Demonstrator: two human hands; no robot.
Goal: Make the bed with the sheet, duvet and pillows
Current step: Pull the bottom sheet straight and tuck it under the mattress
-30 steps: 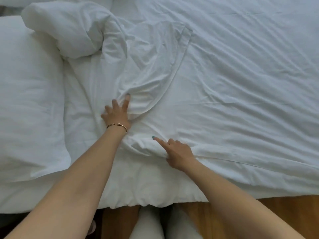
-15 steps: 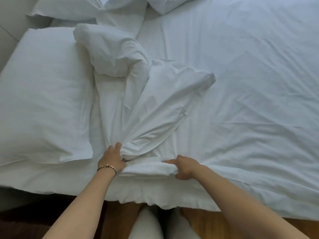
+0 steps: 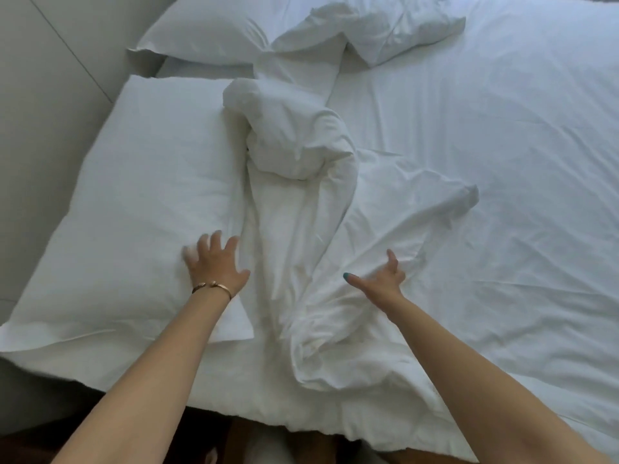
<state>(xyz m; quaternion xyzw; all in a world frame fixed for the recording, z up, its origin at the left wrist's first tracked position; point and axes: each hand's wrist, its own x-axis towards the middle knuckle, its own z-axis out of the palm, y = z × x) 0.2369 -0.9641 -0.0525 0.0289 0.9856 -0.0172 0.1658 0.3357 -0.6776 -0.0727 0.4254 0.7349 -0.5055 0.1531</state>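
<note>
Fingers: left hand [image 3: 214,262] spread over near pillow [image 3: 134,209]; right hand [image 3: 382,279] splayed on bunched duvet [image 3: 301,209], gripping nothing.
Advice: take the duvet's edge and draw it flat.

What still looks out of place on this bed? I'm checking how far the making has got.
The duvet lies bunched in a twisted ridge beside the near pillow, not spread flat. A far pillow sits askew and crumpled.
</note>
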